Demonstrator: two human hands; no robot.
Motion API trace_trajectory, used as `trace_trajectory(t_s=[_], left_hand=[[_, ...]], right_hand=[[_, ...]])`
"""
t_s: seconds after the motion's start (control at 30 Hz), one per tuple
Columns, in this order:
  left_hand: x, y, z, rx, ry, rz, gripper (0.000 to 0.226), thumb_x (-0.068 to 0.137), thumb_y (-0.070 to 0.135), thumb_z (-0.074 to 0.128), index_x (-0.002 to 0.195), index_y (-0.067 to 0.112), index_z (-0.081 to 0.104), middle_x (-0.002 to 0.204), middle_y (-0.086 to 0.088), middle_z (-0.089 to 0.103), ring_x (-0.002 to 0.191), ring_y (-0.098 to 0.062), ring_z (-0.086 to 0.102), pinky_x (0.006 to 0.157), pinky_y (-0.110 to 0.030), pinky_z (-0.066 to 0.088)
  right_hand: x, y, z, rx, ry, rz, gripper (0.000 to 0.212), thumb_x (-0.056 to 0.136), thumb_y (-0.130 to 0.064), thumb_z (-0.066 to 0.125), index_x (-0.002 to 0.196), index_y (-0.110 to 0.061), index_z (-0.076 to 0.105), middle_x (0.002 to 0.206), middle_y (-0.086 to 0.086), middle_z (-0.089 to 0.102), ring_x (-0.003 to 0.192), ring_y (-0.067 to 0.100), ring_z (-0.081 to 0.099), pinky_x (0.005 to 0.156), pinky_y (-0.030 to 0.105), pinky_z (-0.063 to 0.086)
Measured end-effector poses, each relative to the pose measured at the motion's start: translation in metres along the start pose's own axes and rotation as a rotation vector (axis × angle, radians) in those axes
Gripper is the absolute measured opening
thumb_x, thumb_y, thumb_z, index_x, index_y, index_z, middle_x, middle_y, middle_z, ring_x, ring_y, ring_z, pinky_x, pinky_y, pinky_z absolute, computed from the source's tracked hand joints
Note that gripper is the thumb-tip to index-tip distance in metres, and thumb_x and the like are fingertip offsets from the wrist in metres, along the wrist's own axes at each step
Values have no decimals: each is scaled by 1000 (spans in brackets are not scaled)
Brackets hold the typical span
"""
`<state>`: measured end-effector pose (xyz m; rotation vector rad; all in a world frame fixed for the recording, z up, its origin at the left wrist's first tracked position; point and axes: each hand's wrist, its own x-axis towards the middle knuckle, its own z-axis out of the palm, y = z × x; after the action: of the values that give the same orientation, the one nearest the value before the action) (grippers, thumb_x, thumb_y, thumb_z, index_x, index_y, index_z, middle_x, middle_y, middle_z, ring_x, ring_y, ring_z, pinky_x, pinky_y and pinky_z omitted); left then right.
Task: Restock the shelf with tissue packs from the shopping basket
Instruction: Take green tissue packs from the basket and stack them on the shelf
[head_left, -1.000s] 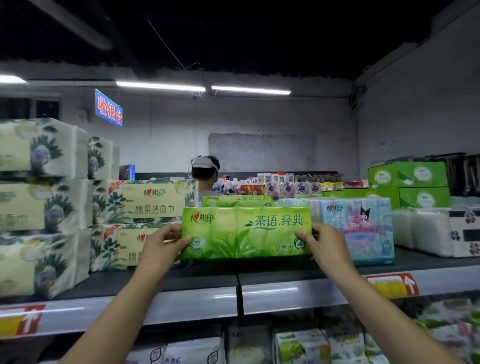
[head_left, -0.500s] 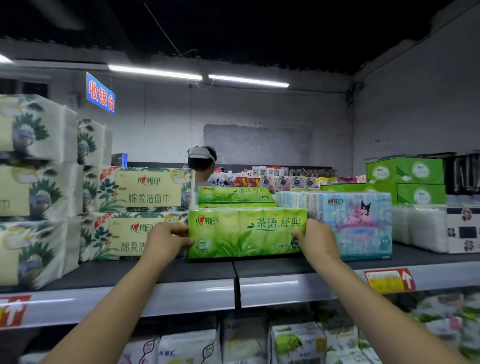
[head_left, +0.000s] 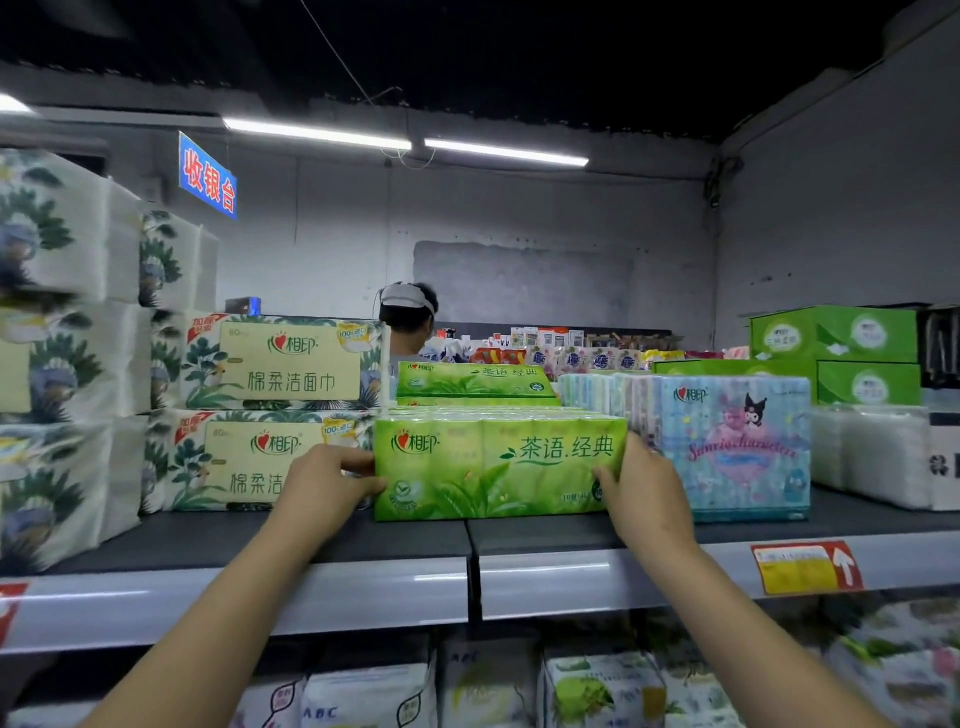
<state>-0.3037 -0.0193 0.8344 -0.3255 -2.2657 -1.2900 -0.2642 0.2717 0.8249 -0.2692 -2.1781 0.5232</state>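
Observation:
A long green tissue pack (head_left: 498, 467) with a leaf print stands on the dark top shelf (head_left: 363, 540). My left hand (head_left: 324, 488) grips its left end and my right hand (head_left: 641, 493) grips its right end. Behind it stand more green packs (head_left: 475, 379) of the same kind. The shopping basket is out of view.
Cream floral packs (head_left: 275, 410) are stacked left of the green one, and larger peacock-print packs (head_left: 57, 364) further left. A blue cartoon-print pack (head_left: 737, 447) stands right of it, white packs (head_left: 872, 457) and green boxes (head_left: 836, 353) beyond. A person (head_left: 408, 317) stands behind the shelf. More packs fill the lower shelf.
Both hands have pushed the green pack further back onto the shelf, between the cream packs and the blue pack. Its bottom edge now rests on the shelf.

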Motion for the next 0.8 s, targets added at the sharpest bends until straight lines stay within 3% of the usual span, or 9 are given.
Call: trace_trajectory(t_s=[0.13,0.3,0.43,0.53,0.67,0.8], left_hand=[[3,-6,-1,-126,-39,-52,21,77,0,73,93,13,75,88,-14,74,83,-34,69,84,-46,56],[6,-15,4,-363,-70,-202,32,79,-5,70,109,4,68,98,-20,70,91,-37,67,75,-38,56],[9,-16,2,-324,-26,-199,21,76,0,74,95,8,73,88,-17,73,87,-36,69,76,-40,56],[7,-14,2,-253,15,-191,14,72,4,78,82,13,73,77,-16,74,80,-34,70,72,-32,51],[2,-9,4,-308,8,-232,14,74,-1,75,84,8,70,86,-29,71,78,-32,67,44,-16,48],[1,-6,3,-328,-16,-245,13,77,-1,73,87,6,69,90,-33,69,77,-31,65,44,-18,46]], right_hand=[[-1,0,-2,8,-14,-10,61,94,-25,56,145,-7,27,121,13,58,107,30,58,82,40,51],[-4,4,-1,20,-21,-34,63,94,-26,54,147,-10,23,126,10,56,108,26,58,84,38,53],[-1,3,-1,30,-4,-43,61,96,-26,50,148,-10,21,128,10,55,109,25,57,84,36,50],[-1,4,1,16,-3,-35,57,96,-25,45,147,-9,23,129,12,54,107,26,58,79,35,50],[1,6,2,17,-11,-26,56,96,-21,44,147,-9,23,131,12,53,107,27,58,78,35,50],[1,7,1,44,-14,-15,58,95,-22,46,147,-10,23,128,12,55,108,27,58,82,39,52]])
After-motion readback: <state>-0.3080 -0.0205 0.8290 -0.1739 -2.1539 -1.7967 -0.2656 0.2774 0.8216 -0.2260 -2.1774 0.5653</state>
